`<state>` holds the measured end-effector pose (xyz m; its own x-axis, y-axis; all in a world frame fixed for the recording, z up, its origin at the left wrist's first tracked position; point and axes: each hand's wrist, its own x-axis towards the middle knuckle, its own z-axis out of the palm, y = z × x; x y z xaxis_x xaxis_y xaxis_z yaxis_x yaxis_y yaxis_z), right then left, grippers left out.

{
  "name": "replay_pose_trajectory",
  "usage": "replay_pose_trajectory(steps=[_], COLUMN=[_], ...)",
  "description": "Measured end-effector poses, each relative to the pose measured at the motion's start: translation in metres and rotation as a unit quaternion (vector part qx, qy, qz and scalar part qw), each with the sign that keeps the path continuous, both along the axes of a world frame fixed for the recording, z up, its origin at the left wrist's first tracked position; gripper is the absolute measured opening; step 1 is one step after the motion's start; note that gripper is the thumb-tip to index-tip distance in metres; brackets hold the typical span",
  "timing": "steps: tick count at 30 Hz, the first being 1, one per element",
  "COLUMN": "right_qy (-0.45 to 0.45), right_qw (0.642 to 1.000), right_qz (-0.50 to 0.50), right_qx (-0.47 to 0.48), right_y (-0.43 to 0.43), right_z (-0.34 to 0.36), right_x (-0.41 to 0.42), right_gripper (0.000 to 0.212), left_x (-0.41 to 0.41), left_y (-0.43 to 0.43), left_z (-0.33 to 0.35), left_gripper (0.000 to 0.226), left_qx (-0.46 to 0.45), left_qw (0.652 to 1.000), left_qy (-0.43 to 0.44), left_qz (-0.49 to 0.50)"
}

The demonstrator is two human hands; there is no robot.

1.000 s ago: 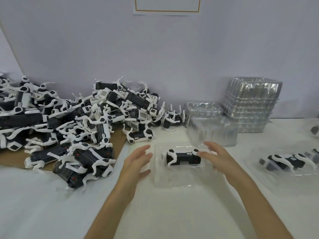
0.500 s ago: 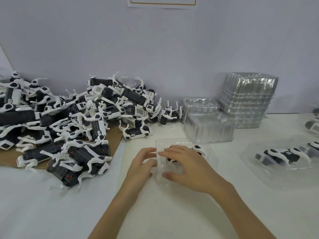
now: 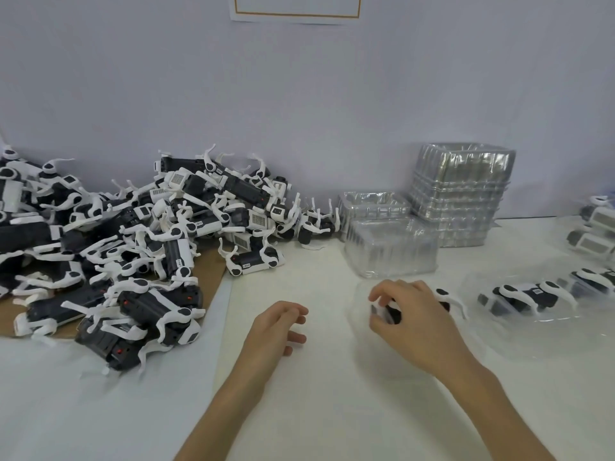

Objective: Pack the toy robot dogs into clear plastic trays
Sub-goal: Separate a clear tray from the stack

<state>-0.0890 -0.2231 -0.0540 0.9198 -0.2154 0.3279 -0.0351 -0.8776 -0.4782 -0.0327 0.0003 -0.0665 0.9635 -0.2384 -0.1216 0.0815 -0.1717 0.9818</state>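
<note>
In front of the stack of empty trays (image 3: 459,194), the right hand (image 3: 416,324) curls its fingers around a black-and-white toy robot dog (image 3: 446,296) lying in a clear plastic tray (image 3: 361,294) on the desk (image 3: 332,410). Further left of the stack, the left hand (image 3: 276,331) rests loosely curled, holding nothing. Beyond it lies the pile of dogs (image 3: 133,244).
</note>
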Motion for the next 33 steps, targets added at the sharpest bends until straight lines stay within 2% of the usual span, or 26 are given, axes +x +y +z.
replay_pose_trajectory(steps=[11, 22, 27, 31, 33], right_qy=[-0.047, -0.072, -0.051, -0.056, -0.073], right_qw=[0.993, 0.988, 0.987, 0.992, 0.995], right_qz=[-0.102, -0.135, -0.151, -0.106, -0.069], right_qx=[0.029, 0.035, 0.015, 0.034, 0.026], right_y=[-0.053, -0.072, -0.066, -0.055, -0.046], right_z=[-0.011, -0.002, 0.001, 0.014, 0.024], right_x=[-0.022, -0.028, -0.019, 0.002, 0.022], right_gripper=[0.018, 0.025, 0.027, 0.053, 0.054], left_x=[0.001, 0.000, 0.001, 0.002, 0.002], left_y=[0.000, 0.001, 0.000, -0.001, -0.001], left_z=[0.000, -0.001, -0.002, -0.003, -0.003], left_gripper=[0.026, 0.027, 0.027, 0.026, 0.026], left_qx=[-0.004, -0.006, -0.002, 0.002, 0.002], left_qw=[1.000, 1.000, 1.000, 1.000, 1.000], left_qy=[0.004, -0.003, -0.006, -0.006, -0.004], left_qz=[0.008, 0.007, 0.003, 0.003, 0.004])
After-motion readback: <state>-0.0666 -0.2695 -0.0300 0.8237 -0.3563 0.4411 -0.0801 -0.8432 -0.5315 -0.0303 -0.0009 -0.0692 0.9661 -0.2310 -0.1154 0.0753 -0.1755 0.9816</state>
